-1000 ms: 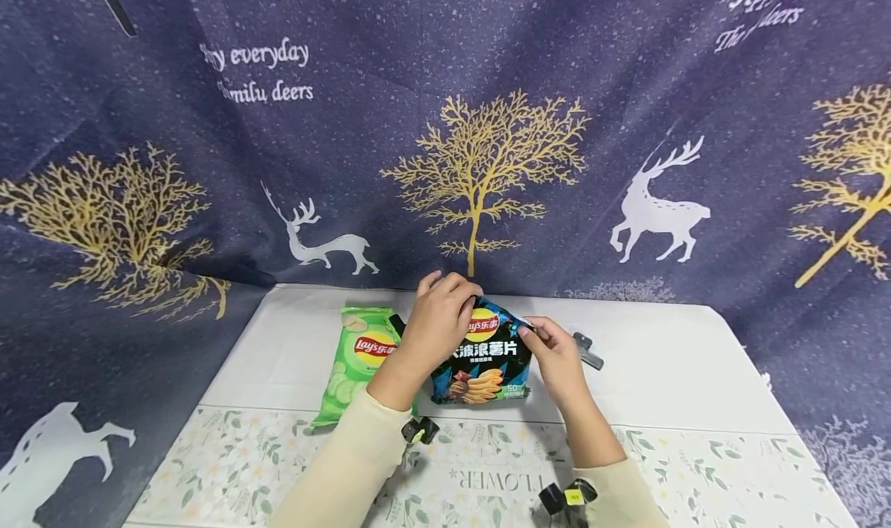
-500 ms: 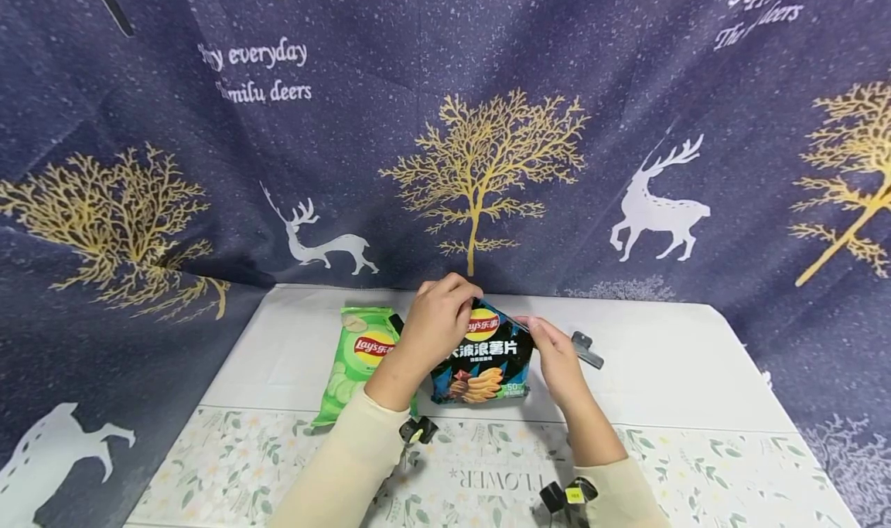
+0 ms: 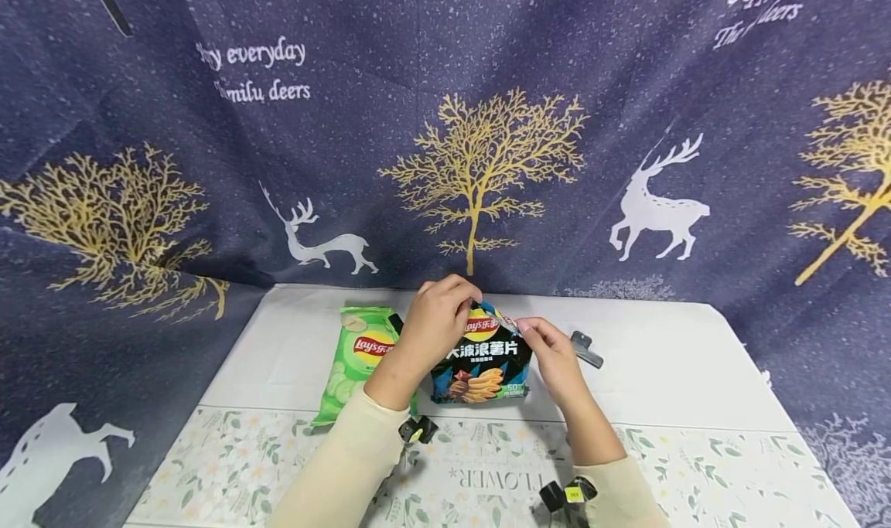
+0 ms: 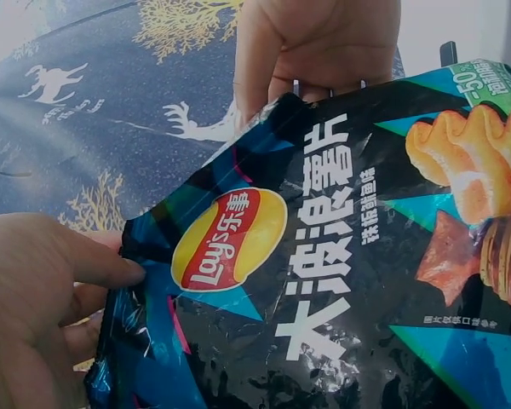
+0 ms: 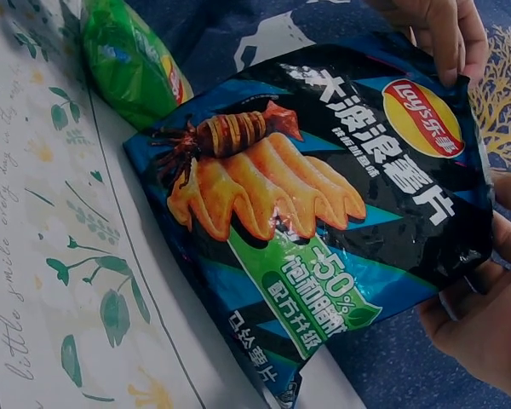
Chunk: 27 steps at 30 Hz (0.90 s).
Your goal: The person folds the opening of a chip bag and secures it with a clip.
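Observation:
A black-and-blue Lay's chip bag (image 3: 480, 358) stands upright on the table between the two hands. My left hand (image 3: 437, 319) pinches its upper left corner, thumb on the printed front in the left wrist view. At the upper right corner, my right hand (image 3: 557, 358) grips the top edge; in the right wrist view its fingers (image 5: 485, 290) lie partly behind the bag. Along the top, a strip of the bag is turned over toward the front. Left of it lies a green Lay's chip bag (image 3: 351, 366), partly covered by the left forearm.
A dark grey clip (image 3: 587, 350) lies on the table (image 3: 668, 373) just right of the right hand. A small black piece (image 3: 396, 323) shows at the green bag's upper right, mostly hidden. Behind the table hangs a dark blue printed cloth (image 3: 557, 226).
The right hand's fingers have shifted along the black bag's upper right edge. The top edge between the hands now folds forward over the front. The left hand stays in place.

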Available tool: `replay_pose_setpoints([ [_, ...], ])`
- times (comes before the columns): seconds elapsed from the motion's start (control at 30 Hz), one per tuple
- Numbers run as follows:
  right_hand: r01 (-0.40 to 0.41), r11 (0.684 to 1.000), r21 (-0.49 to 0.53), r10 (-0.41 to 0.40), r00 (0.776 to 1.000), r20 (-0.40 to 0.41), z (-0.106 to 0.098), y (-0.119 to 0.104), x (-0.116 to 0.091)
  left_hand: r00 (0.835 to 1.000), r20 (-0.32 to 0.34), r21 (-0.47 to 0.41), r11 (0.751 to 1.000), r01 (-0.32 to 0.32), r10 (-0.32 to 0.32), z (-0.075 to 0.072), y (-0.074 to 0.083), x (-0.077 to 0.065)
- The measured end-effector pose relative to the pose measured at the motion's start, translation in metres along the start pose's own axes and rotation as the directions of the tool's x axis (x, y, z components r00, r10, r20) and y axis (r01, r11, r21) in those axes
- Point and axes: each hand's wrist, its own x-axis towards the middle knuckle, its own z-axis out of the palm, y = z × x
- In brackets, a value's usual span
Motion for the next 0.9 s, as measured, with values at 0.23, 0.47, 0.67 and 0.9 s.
replay_pose_setpoints([
  [0.23,0.006,1.000,0.023,-0.006,1.000,0.023,0.0009,0.0005,0.0003,1.000,0.009,-0.009,1.000,0.007,-0.007,-0.0010,0.0011,-0.0004],
  [0.47,-0.004,1.000,0.001,0.004,1.000,0.026,0.0003,0.0002,0.0002,1.000,0.021,-0.004,1.000,0.011,-0.010,-0.0017,0.0019,0.0000],
  [0.67,0.000,1.000,-0.026,0.000,1.000,0.018,-0.0004,0.0004,0.0002,0.999,0.033,-0.030,0.999,0.016,-0.015,-0.0025,0.0019,-0.0005],
  [0.9,0.010,1.000,-0.028,-0.010,1.000,0.018,-0.0006,0.0008,0.0003,0.999,0.037,-0.016,1.000,0.016,-0.015,-0.0022,0.0020,-0.0009],
])
